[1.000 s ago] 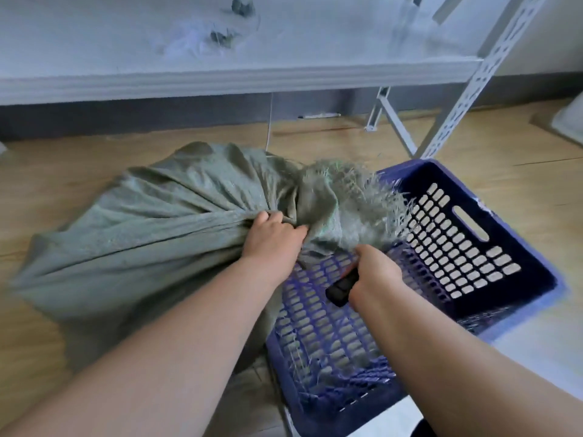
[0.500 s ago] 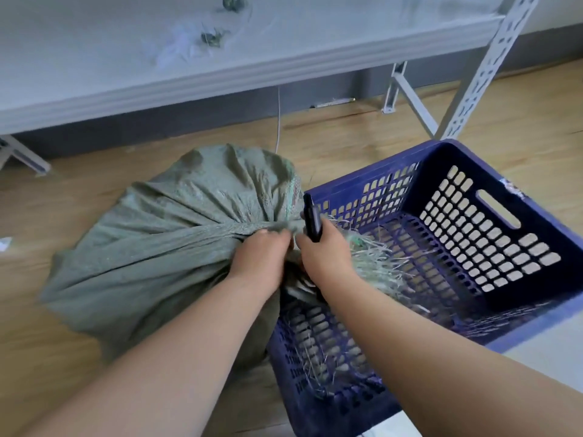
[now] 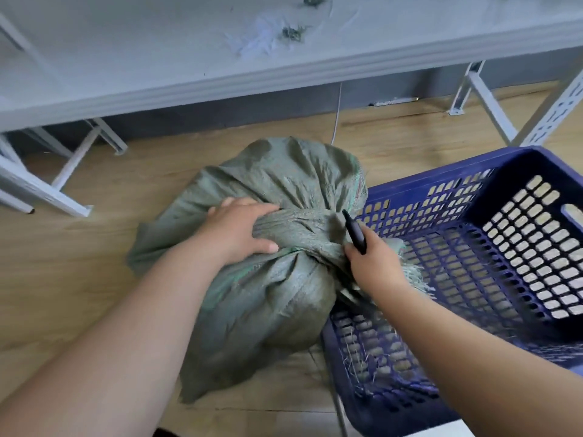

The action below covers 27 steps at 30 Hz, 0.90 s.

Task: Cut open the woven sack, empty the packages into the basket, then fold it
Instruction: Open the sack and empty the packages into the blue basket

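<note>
A full grey-green woven sack (image 3: pixel 252 298) lies on the wooden floor, its gathered neck pointing right toward a blue perforated plastic basket (image 3: pixel 467 279). My left hand (image 3: pixel 236 228) grips the bunched fabric just left of the neck. My right hand (image 3: pixel 375 263) holds a black cutter (image 3: pixel 355 231) with its tip up against the tied neck. The sack's frayed end (image 3: pixel 413 272) hangs over the basket's near-left rim, partly hidden behind my right hand. The packages inside are not visible.
A white table (image 3: pixel 220 58) with fibre scraps (image 3: pixel 268 36) stands behind the sack. Its metal legs (image 3: pixel 56 184) stand at left and another leg (image 3: pixel 485 99) at right. A thin white cable (image 3: pixel 336 127) drops to the floor behind the sack.
My left hand slid left along the neck and spread over the bunched fabric. My right hand with the cutter shifted right of the knot. The camera moved closer and to the left.
</note>
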Each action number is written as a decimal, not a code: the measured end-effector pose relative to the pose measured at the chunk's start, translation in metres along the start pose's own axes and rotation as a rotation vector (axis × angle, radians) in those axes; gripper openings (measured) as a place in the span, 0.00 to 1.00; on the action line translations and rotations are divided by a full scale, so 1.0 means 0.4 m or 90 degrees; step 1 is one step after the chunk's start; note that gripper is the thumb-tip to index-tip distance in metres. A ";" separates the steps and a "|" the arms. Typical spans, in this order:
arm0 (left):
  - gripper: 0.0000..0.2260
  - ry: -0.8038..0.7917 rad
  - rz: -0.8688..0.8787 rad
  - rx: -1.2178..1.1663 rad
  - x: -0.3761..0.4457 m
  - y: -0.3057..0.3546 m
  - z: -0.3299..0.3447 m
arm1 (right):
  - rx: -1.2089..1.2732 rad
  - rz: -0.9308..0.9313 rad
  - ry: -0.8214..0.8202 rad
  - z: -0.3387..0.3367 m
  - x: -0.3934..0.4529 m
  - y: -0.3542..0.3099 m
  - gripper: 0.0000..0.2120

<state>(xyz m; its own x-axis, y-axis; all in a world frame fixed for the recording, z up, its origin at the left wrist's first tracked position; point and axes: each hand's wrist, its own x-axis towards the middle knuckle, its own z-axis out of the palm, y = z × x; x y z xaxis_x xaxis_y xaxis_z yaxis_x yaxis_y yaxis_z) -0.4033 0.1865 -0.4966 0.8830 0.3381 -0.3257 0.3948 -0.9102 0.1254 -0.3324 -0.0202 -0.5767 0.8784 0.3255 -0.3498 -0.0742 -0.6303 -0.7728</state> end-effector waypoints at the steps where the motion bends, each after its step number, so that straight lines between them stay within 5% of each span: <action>1: 0.23 0.056 0.022 0.002 -0.007 0.012 0.016 | -0.024 -0.035 0.035 -0.002 -0.001 -0.006 0.20; 4: 0.12 0.218 0.092 -0.043 -0.027 0.057 0.047 | -0.006 -0.150 0.171 -0.013 -0.007 -0.040 0.18; 6: 0.12 0.230 0.173 -0.051 -0.046 0.093 0.068 | 0.041 -0.182 0.166 -0.015 -0.007 -0.060 0.17; 10: 0.15 0.095 0.270 -0.002 -0.091 0.158 0.100 | 0.055 -0.008 0.102 -0.011 -0.004 -0.024 0.11; 14: 0.19 -0.063 0.217 -0.066 -0.113 0.144 0.081 | -0.083 0.107 0.038 0.003 -0.024 0.051 0.13; 17: 0.17 0.050 0.165 -0.232 -0.110 0.134 0.077 | -0.059 0.228 -0.045 0.046 -0.044 0.093 0.10; 19: 0.23 0.155 0.125 -0.141 -0.099 0.136 0.090 | 0.024 0.319 -0.051 0.057 -0.054 0.101 0.10; 24: 0.26 0.143 0.114 -0.012 -0.091 0.146 0.158 | 0.105 0.131 0.171 -0.018 0.014 0.038 0.12; 27: 0.23 0.102 0.131 -0.051 -0.090 0.142 0.134 | 0.268 0.137 0.021 -0.011 0.029 0.012 0.16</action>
<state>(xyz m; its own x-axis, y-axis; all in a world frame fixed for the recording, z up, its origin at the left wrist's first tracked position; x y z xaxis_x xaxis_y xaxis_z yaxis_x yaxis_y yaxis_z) -0.4263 0.1099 -0.5282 0.9732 0.1867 -0.1343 0.2155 -0.9442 0.2490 -0.3204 -0.0223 -0.5821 0.8363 0.1916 -0.5137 -0.4353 -0.3377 -0.8346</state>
